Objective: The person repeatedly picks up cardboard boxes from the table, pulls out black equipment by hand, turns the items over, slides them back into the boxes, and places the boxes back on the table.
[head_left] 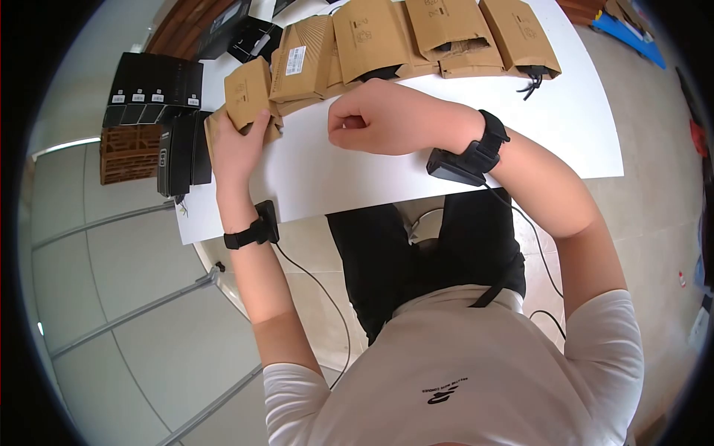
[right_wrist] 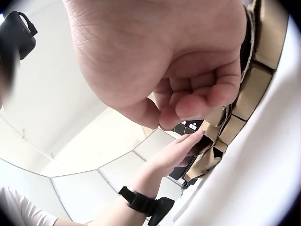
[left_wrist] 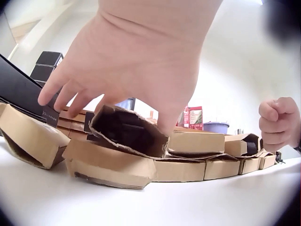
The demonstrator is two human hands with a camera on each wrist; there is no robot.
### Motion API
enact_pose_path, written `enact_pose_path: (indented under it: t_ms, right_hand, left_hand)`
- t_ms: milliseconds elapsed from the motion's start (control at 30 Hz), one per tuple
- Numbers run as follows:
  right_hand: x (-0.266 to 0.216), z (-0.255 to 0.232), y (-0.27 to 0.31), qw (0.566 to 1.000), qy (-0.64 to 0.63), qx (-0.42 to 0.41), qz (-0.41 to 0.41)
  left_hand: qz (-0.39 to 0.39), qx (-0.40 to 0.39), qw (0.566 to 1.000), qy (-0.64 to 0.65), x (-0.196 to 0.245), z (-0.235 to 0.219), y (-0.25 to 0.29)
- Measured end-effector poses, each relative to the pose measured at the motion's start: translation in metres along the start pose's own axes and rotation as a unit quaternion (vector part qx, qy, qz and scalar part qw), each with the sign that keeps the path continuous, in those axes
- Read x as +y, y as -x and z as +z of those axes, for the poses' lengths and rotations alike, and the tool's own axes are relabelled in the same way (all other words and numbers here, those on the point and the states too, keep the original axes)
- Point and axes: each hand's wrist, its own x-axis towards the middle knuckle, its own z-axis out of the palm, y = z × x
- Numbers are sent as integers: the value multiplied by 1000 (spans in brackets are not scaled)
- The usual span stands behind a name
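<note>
My left hand [head_left: 239, 152] is at the small brown cardboard box [head_left: 245, 91] at the left end of a row of boxes. In the left wrist view, that box [left_wrist: 129, 129] shows its torn, dark open end, between the thumb and the fingers of my left hand [left_wrist: 136, 61]. Another brown carton [left_wrist: 108, 165] lies under it. My right hand [head_left: 387, 119] hangs over the white table [head_left: 312, 175] in front of the larger boxes, its fingers curled. Nothing shows inside the curled fingers of my right hand [right_wrist: 188, 89] in the right wrist view.
Larger brown boxes [head_left: 368, 37] line the far side, one with a black cord [head_left: 531, 88] hanging out. Black boxes [head_left: 152, 82] stand stacked at the left, with another black box [head_left: 176, 156] by the table's left edge. Red packets [left_wrist: 194, 117] and a purple tub [left_wrist: 216, 127] stand behind.
</note>
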Motion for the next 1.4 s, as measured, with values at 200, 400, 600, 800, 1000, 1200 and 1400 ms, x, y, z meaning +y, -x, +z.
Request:
enact_pose_path:
  t_ms: [200,400,600,800,1000,1200,1400]
  right_hand:
    - [0,-2,1,999,0,-19,26]
    - [1,-3,1,999,-1,-18,28]
    - [-1,-2,1,999,6,-19,26]
    - [-5,-5,0,998,-5,-32,46]
    - [4,0,3,1000,2,1,-12]
    - [4,-4,2,1000,5,-1,0]
    - [4,-4,2,1000,19,-12,15]
  left_hand:
    - [-13,50,995,-91,28,-5,0]
    - [68,1,982,-178,18,3,-9]
    - [65,-37,989,-127,9,3,-6]
    - [12,2,997,-80,24,4,-1]
    - [-15,22,999,-25,7,10,-12]
    - [-29,-7,993,115,-16,5,-7]
    - [34,41,995,88,-60,5,-6]
